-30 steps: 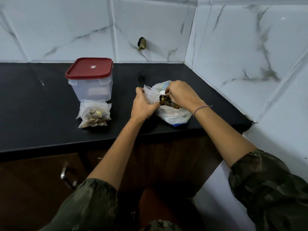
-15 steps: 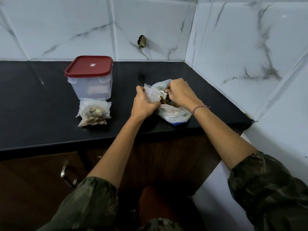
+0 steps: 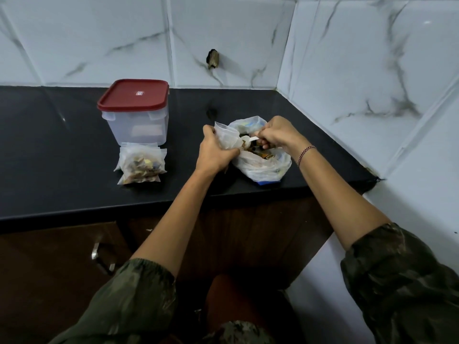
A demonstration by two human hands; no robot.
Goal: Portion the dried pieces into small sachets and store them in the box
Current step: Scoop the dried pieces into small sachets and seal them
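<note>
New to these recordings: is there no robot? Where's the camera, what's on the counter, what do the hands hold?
No robot: a person's bare hands, filmed by one head-worn camera looking down. On the black counter stand a red-lidded box, filled sachets in front of it, and a large bag of dried pieces. The left hand grips a small sachet; the right hand holds what looks like a white spoon over the bag.
</note>
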